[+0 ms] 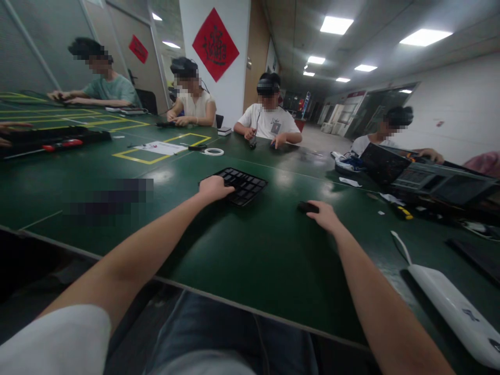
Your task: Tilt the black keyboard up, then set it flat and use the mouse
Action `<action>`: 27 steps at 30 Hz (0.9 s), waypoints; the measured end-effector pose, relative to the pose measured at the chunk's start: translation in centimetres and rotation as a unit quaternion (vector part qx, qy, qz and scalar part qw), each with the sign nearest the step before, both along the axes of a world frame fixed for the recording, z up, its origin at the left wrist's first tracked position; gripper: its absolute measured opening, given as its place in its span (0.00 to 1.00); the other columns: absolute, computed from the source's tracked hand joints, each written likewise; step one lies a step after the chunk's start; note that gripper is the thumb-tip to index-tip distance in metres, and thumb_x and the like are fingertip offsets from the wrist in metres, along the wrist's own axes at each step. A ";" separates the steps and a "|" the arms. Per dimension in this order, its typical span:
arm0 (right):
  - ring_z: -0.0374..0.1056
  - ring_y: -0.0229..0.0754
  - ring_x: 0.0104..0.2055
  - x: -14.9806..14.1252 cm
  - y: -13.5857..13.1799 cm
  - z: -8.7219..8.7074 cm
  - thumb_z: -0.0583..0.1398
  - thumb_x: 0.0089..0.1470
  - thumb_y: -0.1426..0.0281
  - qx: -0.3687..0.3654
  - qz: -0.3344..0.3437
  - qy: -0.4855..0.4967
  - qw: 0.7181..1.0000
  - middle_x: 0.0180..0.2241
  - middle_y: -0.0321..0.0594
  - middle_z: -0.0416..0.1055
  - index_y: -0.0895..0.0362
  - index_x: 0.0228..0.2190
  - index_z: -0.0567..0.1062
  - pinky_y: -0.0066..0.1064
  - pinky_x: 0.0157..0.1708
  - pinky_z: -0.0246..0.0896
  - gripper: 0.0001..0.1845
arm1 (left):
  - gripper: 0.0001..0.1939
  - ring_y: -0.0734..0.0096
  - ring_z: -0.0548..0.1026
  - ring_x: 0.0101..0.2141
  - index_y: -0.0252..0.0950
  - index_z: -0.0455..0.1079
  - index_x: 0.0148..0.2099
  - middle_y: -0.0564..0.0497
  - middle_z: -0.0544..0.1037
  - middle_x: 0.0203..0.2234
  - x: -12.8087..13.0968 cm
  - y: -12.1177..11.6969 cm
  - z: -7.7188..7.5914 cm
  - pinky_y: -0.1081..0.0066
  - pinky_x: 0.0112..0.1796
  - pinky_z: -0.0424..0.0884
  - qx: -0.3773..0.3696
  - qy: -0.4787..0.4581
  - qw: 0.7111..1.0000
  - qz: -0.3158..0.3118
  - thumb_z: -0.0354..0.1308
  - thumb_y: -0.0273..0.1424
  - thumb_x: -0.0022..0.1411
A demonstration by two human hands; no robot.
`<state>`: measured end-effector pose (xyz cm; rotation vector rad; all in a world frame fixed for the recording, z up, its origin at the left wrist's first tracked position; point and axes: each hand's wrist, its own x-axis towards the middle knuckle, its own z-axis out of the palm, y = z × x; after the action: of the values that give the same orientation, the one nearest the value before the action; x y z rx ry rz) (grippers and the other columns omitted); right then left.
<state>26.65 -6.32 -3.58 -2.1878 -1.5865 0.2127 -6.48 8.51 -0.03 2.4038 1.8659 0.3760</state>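
Note:
On the dark green table (pixel 250 260) lies a small black keypad (pixel 244 185). My left hand (pixel 214 188) rests on its near left corner, fingers curled over the edge of the keys. My right hand (pixel 323 214) reaches out to a small black object (pixel 307 207), maybe a mouse, with the fingertips on its near side. Both arms stretch straight forward across the table.
A white power strip (pixel 455 310) lies at the right edge. Opened laptops and tools (pixel 429 179) sit to the right. Several people work along the far side. A roll of white tape (pixel 214 152), yellow floor-tape markings (pixel 156 151) and a black tool case (pixel 50 140) lie to the left.

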 end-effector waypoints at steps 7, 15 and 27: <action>0.70 0.45 0.46 -6.6 1.6 -1.0 0.62 0.45 0.73 0.122 0.213 0.329 0.912 0.42 0.41 0.75 0.56 0.43 0.73 0.46 0.52 0.61 0.20 | 0.23 0.64 0.72 0.35 0.33 0.73 0.40 0.45 0.76 0.35 5.7 -6.4 -1.3 0.70 0.32 0.65 0.023 -0.130 0.968 -0.215 0.51 0.48 0.57; 0.61 0.44 0.58 -7.2 1.8 -1.8 0.60 0.50 0.62 0.172 0.278 0.298 0.897 0.54 0.40 0.67 0.50 0.49 0.71 0.43 0.60 0.52 0.22 | 0.27 0.64 0.72 0.36 0.30 0.69 0.49 0.42 0.75 0.39 5.5 -8.1 -2.5 0.68 0.35 0.66 0.014 -0.185 0.938 -0.293 0.55 0.46 0.56; 0.52 0.45 0.63 -7.3 1.9 -1.7 0.58 0.53 0.58 0.149 0.317 0.236 0.906 0.60 0.37 0.59 0.46 0.52 0.66 0.45 0.62 0.47 0.24 | 0.08 0.71 0.68 0.29 0.33 0.70 0.35 0.50 0.71 0.27 5.7 -5.7 -1.4 0.72 0.30 0.64 -0.225 -0.438 0.861 -0.128 0.62 0.30 0.50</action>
<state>19.33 -4.46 -5.32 -1.2105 -1.8268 0.5954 -0.79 2.81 -1.41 1.6745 1.0541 0.7452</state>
